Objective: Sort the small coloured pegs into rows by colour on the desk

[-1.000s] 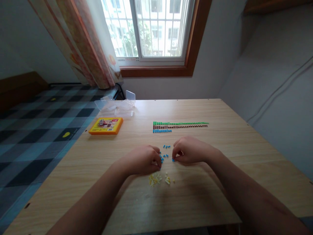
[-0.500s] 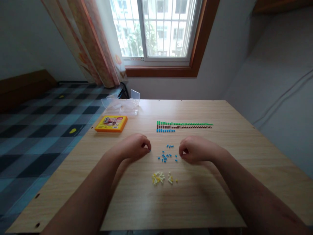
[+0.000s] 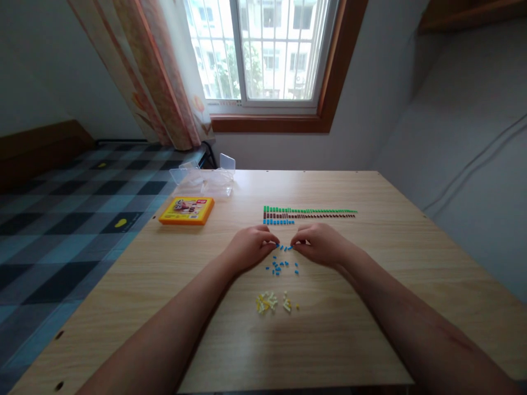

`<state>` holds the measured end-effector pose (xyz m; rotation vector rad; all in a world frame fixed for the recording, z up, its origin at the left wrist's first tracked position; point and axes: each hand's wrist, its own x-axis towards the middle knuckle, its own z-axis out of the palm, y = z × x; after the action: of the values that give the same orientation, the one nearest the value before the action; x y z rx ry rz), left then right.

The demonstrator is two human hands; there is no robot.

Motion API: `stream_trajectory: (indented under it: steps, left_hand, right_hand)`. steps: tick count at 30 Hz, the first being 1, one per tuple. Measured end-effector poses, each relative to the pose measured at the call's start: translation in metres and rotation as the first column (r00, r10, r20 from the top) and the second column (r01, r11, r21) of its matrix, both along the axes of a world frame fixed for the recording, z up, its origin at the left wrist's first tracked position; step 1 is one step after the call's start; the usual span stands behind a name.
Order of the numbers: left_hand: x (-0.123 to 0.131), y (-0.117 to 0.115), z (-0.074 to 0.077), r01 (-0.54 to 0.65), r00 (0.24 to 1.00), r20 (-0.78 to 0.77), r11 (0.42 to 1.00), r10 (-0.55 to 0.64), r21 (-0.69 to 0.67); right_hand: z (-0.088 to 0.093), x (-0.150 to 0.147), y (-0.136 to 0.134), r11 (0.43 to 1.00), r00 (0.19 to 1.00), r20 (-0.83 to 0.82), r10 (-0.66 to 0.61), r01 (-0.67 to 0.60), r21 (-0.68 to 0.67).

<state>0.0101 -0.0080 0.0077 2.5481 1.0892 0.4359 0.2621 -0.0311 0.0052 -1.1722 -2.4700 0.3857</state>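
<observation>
At a wooden counter (image 3: 329,334), the left hand (image 3: 255,246) pinches a tiny blue piece (image 3: 277,244); the right hand (image 3: 320,244), fingers narrow, meets another blue piece (image 3: 290,248), its grip unclear.

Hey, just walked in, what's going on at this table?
A person is handling tiny blue pieces with both hands. The left hand and right hand each have fingertips at a blue piece; whether either is gripped, I can't tell. Beyond them lie a green row, a brown row and a shorter blue row. Nearer the person, yellow and pale pieces lie loose.
</observation>
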Motion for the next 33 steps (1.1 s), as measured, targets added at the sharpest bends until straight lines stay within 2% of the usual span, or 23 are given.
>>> stream_trajectory:
  steps: [4,7,17,23,33]
  left_hand:
    - [-0.007,0.002,0.0,-0.06,0.997,0.044,0.998,0.06,0.0]
    - [-0.011,0.001,0.002,-0.073,0.996,0.049,0.997,0.073,-0.001]
    - [-0.005,-0.002,-0.001,0.052,0.999,-0.006,0.997,-0.052,0.053]
    - [-0.002,0.0,-0.002,0.007,1.0,-0.024,0.998,-0.006,0.066]
    - [-0.001,0.002,-0.007,0.016,1.0,-0.016,0.99,-0.014,0.139]
  right_hand:
    - [0.0,0.004,0.001,0.999,0.998,-0.036,-0.044,0.045,0.023]
    - [0.001,0.004,0.0,0.999,0.998,-0.048,-0.031,0.032,0.018]
    - [0.001,-0.003,-0.004,0.999,0.999,-0.027,-0.019,0.018,-0.042]
    - [0.003,0.001,-0.001,0.998,0.999,-0.031,-0.039,0.038,-0.053]
    - [0.001,0.006,0.0,0.998,0.999,0.003,-0.048,0.048,-0.038]
